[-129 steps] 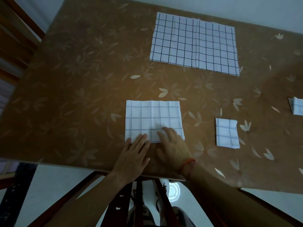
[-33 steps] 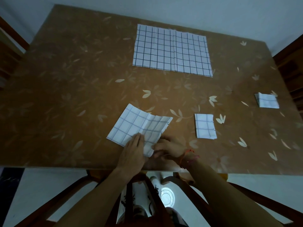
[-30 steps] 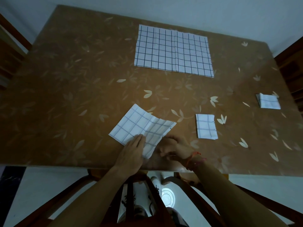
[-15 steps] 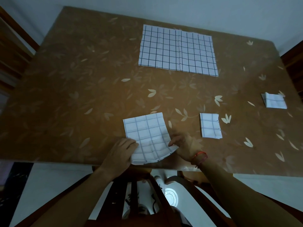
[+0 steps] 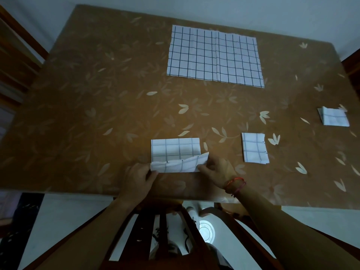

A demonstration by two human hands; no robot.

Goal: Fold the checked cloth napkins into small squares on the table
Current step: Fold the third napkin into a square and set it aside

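Looking down, I have the brown leaf-patterned bench [image 5: 87, 117] filling most of the frame, its near edge running across the lower third. The biggest piece on it is the open napkin [image 5: 214, 55], spread flat at upper centre, well apart from everything else and not yet folded. Low at centre, close to the near edge, lies the working napkin [image 5: 175, 151], already folded down to a modest rectangle.

My left hand [image 5: 137, 180] pinches its near left corner and my right hand [image 5: 218, 169] pinches the near right corner, fingers curled on the cloth. Between them the near edge is lifted off the bench and tipped towards the far edge, with the right end higher than the left. I judge this to be the middle of a fold that carries the near edge over to the far one.

The next move calls for bringing both corners across evenly, matching them to the far corners, then pressing the crease flat. The right end is ahead, so the edges could land skewed. After that, one sideways fold should probably bring it down to a small square.

Right of centre lies a folded square [image 5: 254, 148], and near the right edge of the frame a second folded square [image 5: 334, 116]. Both look finished. Smallest, a red thread band [image 5: 234, 184] circles my right wrist.
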